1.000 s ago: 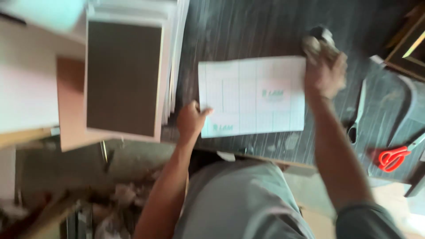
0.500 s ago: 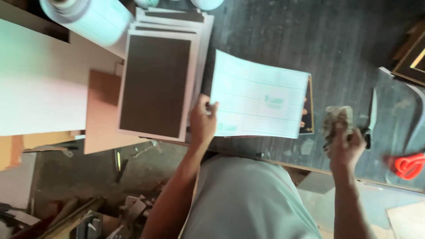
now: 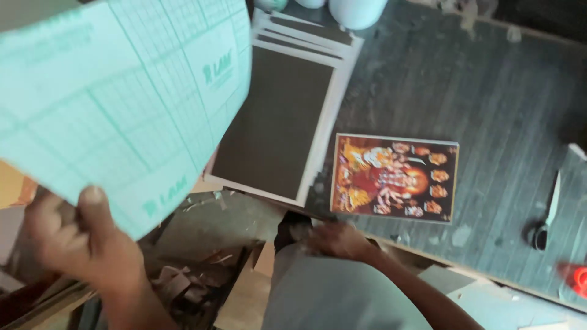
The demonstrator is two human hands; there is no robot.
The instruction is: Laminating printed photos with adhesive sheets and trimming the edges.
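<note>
My left hand (image 3: 79, 238) is raised at the lower left and grips a pale green sheet (image 3: 122, 104) printed with a grid, which fills the upper left of the view. On the dark wooden table (image 3: 465, 79) lies a colourful printed picture (image 3: 394, 177), uncovered. My right hand (image 3: 339, 239) is at the table's near edge just below the picture's lower left corner. It is blurred, with the fingers curled, and I cannot tell if it holds anything.
A stack of dark boards with white borders (image 3: 275, 122) lies left of the picture. White containers (image 3: 358, 9) stand at the back. A knife-like tool (image 3: 547, 211) and something red (image 3: 578, 278) lie at the right. Scraps (image 3: 183, 287) litter the floor below.
My left hand has lifted the green sheet off the table, up and to the left, uncovering the picture. My right hand has moved from the right side to the table's near edge.
</note>
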